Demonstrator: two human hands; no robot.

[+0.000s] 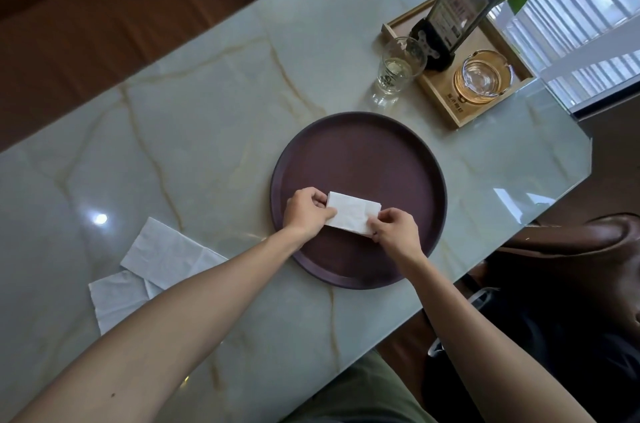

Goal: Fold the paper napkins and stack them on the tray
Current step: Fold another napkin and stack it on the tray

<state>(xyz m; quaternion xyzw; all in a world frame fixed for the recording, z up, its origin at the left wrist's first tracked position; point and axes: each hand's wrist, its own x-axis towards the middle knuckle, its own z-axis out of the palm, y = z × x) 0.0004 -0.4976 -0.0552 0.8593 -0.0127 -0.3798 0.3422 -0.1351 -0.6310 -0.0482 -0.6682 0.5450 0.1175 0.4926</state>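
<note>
A round dark brown tray (pixel 360 152) lies on the marble table. On its near left part rests a white folded napkin (pixel 351 213), a small rectangle. My left hand (pixel 306 213) pinches the napkin's left end. My right hand (pixel 394 228) pinches its near right corner. Both hands are over the tray. Two unfolded white napkins (pixel 152 266) lie overlapping on the table to the left, partly hidden under my left forearm.
A drinking glass (pixel 398 70) stands beyond the tray. A wooden tray (pixel 485 110) at the back right holds a glass ashtray (pixel 483 77) and a menu stand (pixel 457 3). The table edge runs diagonally at the right, beside a brown chair (pixel 588 235).
</note>
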